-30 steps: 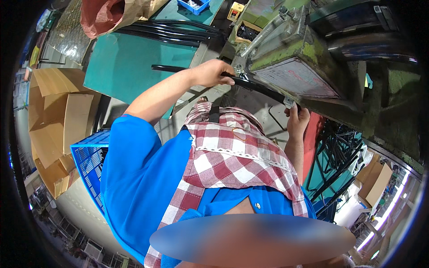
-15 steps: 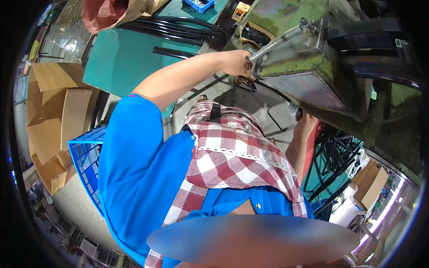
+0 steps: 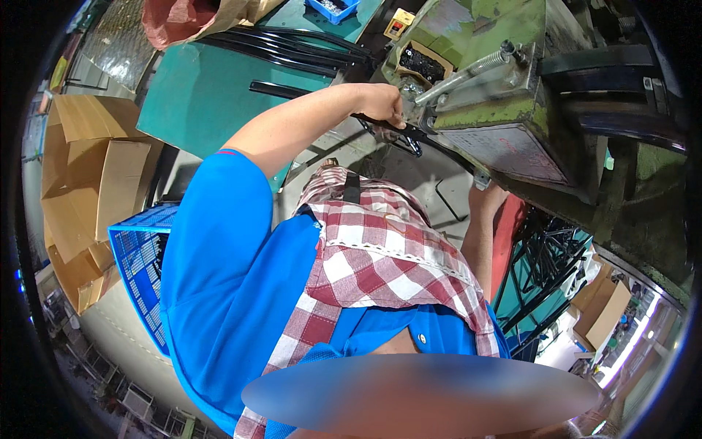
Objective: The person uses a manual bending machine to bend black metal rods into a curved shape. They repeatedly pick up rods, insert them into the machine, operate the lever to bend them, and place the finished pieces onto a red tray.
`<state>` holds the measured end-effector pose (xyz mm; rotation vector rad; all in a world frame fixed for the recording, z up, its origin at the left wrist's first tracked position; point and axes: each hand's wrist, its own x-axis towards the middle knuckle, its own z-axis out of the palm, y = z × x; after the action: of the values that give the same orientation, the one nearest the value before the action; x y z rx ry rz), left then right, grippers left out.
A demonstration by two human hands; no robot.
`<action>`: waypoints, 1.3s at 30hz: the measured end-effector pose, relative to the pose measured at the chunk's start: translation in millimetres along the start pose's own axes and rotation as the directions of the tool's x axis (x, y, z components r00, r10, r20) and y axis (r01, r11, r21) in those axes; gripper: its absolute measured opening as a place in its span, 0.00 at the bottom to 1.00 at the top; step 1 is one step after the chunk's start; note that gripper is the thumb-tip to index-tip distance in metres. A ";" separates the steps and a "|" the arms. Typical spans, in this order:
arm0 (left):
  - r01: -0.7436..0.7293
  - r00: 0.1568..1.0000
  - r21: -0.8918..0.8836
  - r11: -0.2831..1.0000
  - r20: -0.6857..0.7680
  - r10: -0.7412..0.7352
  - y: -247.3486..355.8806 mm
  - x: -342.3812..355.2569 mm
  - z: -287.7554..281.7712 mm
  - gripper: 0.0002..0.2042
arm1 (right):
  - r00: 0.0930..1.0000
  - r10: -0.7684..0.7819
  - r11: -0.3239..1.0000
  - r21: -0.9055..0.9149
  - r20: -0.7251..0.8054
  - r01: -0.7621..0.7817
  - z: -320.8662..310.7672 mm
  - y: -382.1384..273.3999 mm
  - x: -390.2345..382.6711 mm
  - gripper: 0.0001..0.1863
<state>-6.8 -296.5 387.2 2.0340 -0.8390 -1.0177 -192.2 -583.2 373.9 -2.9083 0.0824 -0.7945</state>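
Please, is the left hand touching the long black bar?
Touching. The head view shows the left hand, its fingers curled onto the long black bar.

A factory workshop — hulking green-painted machine (image 3: 497, 113), stacked black tubes (image 3: 292, 45), blue parts tray (image 3: 333, 10) on a bench (image 3: 197, 99).

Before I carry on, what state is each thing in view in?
Left hand: fingers curled at the black bar; full grip unclear
Right hand: partly hidden at the machine's edge; grip unclear
Cardboard box: open, flaps spread
Paper bag: mouth open
Blue tray: open, holding small parts
Small carton: open, holding black parts
Black tubes: lying together
Machine: running or stopped, unclear
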 end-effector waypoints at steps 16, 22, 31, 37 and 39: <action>0.013 0.941 0.496 0.868 -0.301 0.158 5.6 78.8 -14.0 0.12 | 0.908 -0.147 0.989 0.080 0.392 0.126 53.0 -69.7 9.3 0.22; 0.081 0.955 0.694 0.716 -0.259 0.142 27.0 112.0 -27.0 0.12 | 0.964 -0.193 0.981 0.002 0.182 0.196 41.0 -77.7 -3.6 0.22; 0.063 0.949 0.730 0.680 -0.255 0.185 -5.1 181.5 -19.3 0.12 | 0.960 -0.213 0.975 -0.030 0.182 0.222 51.0 -71.1 -19.0 0.21; 0.032 0.913 0.789 0.614 -0.273 0.303 23.3 152.6 -16.3 0.11 | 0.966 -0.115 0.991 0.094 0.233 0.095 15.1 -81.7 -26.8 0.21; 0.027 0.906 0.776 0.630 -0.286 0.313 24.9 151.8 -17.1 0.11 | 0.964 -0.108 0.976 0.209 0.243 0.057 -5.1 -98.3 -9.1 0.19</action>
<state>74.9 -424.1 355.6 2.6784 -1.3331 -0.0674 -200.8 -485.5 387.0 -2.8057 -0.1373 -0.4075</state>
